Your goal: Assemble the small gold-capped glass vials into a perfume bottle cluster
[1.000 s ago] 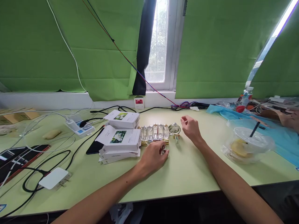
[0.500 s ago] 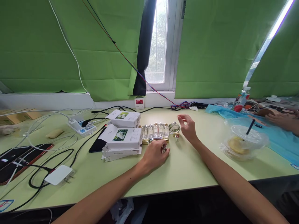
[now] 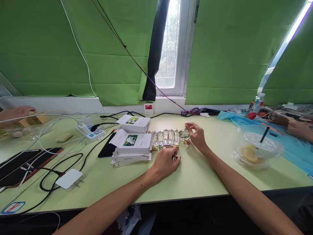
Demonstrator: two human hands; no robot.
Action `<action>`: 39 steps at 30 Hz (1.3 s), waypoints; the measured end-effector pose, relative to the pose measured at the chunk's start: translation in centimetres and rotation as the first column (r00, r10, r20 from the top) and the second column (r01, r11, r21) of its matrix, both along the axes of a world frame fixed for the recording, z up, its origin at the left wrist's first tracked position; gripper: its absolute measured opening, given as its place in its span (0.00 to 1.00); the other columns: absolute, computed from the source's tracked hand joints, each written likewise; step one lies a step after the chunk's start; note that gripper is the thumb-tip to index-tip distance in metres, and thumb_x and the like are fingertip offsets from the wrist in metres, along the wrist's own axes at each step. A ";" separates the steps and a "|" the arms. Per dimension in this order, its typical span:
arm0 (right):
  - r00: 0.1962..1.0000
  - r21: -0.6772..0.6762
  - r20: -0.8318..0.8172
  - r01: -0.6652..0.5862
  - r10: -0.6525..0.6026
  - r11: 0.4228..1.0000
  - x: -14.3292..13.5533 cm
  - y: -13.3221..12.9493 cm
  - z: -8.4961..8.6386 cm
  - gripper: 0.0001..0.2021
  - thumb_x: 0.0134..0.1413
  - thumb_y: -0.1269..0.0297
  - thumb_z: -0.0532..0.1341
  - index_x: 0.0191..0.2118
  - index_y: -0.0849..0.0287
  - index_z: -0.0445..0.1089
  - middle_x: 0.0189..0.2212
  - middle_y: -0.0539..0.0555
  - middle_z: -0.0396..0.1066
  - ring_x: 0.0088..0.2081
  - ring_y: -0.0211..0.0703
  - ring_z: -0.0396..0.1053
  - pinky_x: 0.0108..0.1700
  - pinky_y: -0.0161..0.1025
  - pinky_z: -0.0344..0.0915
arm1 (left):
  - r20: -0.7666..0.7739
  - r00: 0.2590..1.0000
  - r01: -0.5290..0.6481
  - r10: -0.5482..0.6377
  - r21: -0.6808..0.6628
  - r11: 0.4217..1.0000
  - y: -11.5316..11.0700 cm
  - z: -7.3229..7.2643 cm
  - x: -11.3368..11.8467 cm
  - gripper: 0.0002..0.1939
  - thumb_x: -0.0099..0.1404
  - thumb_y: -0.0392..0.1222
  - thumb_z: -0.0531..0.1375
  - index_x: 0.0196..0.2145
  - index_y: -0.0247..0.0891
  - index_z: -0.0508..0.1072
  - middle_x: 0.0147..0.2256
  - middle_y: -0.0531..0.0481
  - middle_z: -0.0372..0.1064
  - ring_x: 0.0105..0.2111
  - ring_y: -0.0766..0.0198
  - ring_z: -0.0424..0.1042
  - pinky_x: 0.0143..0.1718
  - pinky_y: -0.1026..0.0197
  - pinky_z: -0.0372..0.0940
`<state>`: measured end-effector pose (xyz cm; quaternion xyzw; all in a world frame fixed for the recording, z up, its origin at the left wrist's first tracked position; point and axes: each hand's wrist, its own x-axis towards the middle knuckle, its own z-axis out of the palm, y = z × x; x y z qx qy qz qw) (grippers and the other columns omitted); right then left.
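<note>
My left hand (image 3: 167, 160) rests on the table with its fingers curled round a small shiny silver-looking piece (image 3: 174, 155), mostly hidden. My right hand (image 3: 197, 135) is just right of a round glass bottle (image 3: 184, 134), its fingers bent and apart; whether they touch the bottle I cannot tell. Several tall clear glass bottles (image 3: 165, 136) stand in a row between the hands and the white boxes. In front of them lie gold and silver tubes (image 3: 168, 147). A small gold-topped piece (image 3: 187, 143) sits below the round bottle.
White flower-print boxes (image 3: 133, 143) are stacked left of the bottles, beside a dark phone (image 3: 107, 147). Cables, a power strip (image 3: 91, 131) and a charger (image 3: 69, 178) lie left. A bagged drink cup (image 3: 253, 150) stands right, near blue plastic (image 3: 281, 143). Other people's hands show at both sides.
The view has turned slightly left, so everything sits a little further right. Another person's hand has appeared at the far left. My hands hold nearly the same places beside the bottles.
</note>
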<state>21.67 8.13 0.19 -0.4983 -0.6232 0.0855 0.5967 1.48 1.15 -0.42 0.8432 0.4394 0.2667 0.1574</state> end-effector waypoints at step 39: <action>0.985 0.005 0.170 -0.023 0.022 1.000 0.8 0.4 0.2 0.11 0.59 0.55 0.62 0.30 0.56 0.73 0.36 0.57 0.78 0.36 0.46 0.73 0.42 0.43 0.70 | -0.005 0.999 0.054 -0.054 0.020 0.998 0.1 -0.2 -0.2 0.05 0.64 0.41 0.59 0.30 0.39 0.69 0.27 0.53 0.70 0.28 0.64 0.66 0.31 0.61 0.55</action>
